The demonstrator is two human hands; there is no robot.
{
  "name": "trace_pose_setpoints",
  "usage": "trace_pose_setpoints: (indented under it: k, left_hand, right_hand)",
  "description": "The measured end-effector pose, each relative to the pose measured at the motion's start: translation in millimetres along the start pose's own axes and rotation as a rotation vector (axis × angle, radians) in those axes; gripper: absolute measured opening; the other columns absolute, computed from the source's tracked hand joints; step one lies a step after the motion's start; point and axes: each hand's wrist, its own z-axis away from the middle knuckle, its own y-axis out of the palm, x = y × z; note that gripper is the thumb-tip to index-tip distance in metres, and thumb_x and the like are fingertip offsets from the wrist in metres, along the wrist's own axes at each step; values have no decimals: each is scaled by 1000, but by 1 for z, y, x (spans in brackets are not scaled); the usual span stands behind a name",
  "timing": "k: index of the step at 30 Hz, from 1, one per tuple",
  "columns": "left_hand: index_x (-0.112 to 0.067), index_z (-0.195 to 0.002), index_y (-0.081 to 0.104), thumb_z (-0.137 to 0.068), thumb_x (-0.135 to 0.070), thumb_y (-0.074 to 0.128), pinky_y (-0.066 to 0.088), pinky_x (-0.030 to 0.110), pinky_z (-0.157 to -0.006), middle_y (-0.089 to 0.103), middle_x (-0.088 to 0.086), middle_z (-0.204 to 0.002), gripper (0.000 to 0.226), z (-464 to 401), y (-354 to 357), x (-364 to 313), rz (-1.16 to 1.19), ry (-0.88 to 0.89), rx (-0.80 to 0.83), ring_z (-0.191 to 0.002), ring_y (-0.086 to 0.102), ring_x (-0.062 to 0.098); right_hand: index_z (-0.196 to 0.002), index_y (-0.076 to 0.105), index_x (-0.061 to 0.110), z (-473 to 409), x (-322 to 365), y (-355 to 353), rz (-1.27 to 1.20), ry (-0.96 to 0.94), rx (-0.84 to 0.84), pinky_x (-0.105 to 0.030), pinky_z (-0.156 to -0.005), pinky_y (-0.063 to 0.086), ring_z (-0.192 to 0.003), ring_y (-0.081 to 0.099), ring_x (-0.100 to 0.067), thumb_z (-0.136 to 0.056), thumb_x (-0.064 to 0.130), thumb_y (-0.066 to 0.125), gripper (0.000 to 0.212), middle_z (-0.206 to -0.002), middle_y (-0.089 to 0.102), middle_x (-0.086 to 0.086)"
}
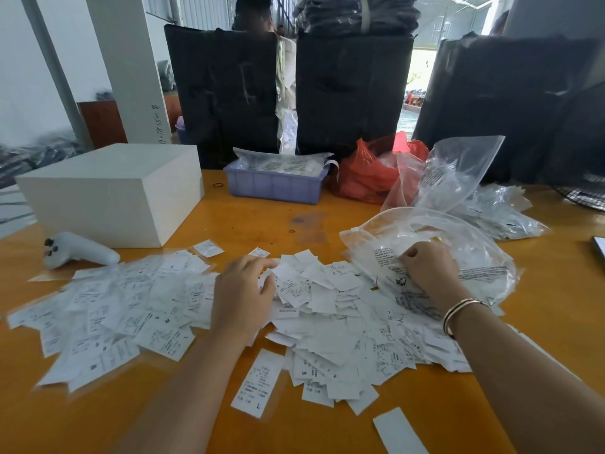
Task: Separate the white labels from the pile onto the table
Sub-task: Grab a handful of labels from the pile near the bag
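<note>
A wide pile of white labels (327, 309) with black print covers the middle of the orange table (98, 421). More labels (108, 309) lie spread flat to the left. My left hand (242, 296) rests palm down on the pile, fingers apart and curled at the tips, touching labels near its top. My right hand (429, 270) is closed on the edge of a clear printed plastic bag (458, 244) that lies over the pile's right side. Single labels (258, 381) lie apart near the front edge.
A white box (111, 191) and a white controller (78, 250) sit at the left. Behind are a lilac bin (275, 185), a red bag (363, 178) and more clear bags (458, 172). Black bundles (350, 90) stand along the far edge. A phone corner (599, 245) is at the right.
</note>
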Motion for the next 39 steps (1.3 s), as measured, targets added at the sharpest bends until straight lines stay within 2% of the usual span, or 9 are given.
trace_pose_setpoints:
  k: [4,7,10,16,23,28,31,34,39]
  left_hand:
    - [-19,-105,68,-90,-13,60,44,34,-94,64,-3,-109,18,2,4,-1,42,129,82,-110,52,16]
    - [-21,-104,68,-90,-14,59,37,25,-92,63,-8,-107,18,2,6,-1,66,171,120,-106,47,8]
    - [-27,-104,67,-92,-17,59,31,13,-89,60,-17,-108,18,2,6,-5,165,138,124,-101,40,-7]
    - [-41,-118,56,-83,-56,48,45,12,-84,58,-27,-115,39,1,-11,-19,756,-152,366,-109,53,-9]
    - [-35,-119,55,-77,-50,58,47,8,-71,64,-7,-107,45,5,-12,-24,858,-204,518,-95,60,-3]
    - [-19,-89,63,-86,-28,66,52,22,-78,71,-1,-93,10,5,-6,-17,879,-251,469,-91,66,13]
    - [-14,-85,60,-87,-10,66,53,18,-68,73,2,-82,7,2,-5,-16,1048,-368,377,-78,70,13]
    - [-15,-96,64,-87,-7,64,54,16,-67,75,-2,-83,12,0,-5,-14,1090,-427,296,-77,70,10]
    - [-23,-97,70,-88,-9,63,52,12,-65,75,-6,-86,17,1,-5,-14,1055,-419,283,-78,69,5]
  right_hand:
    - [-94,62,22,2,4,-8,-141,36,4,-45,-94,43,-99,57,-25,-82,2,55,24,-99,65,-2]
    - [-98,60,22,9,10,-13,-278,-46,-129,-48,-90,46,-84,62,-24,-83,1,55,27,-80,65,1]
    - [-93,63,18,31,28,-21,-496,-335,-308,-27,-77,50,-69,58,-11,-85,-1,59,21,-77,66,-1]
    - [-96,61,24,93,72,-4,-936,-428,249,-23,-71,55,-72,68,-9,-87,3,63,23,-76,68,7]
    - [-100,60,25,108,70,19,-1057,-424,359,-22,-74,52,-73,66,-9,-86,-2,63,31,-73,69,7]
    - [-95,60,31,108,69,25,-966,-383,197,-23,-69,50,-74,63,-6,-90,7,60,25,-75,68,8]
    - [-103,65,27,105,64,27,-546,-483,-52,-26,-79,40,-92,54,-4,-91,21,59,14,-98,65,12]
    - [-124,59,27,105,59,36,-63,-542,13,-30,-96,23,-117,43,-12,-92,38,50,35,-123,54,12]
    - [-111,66,29,103,60,37,-22,-497,-18,-29,-90,22,-108,51,-13,-99,36,37,32,-113,62,13]
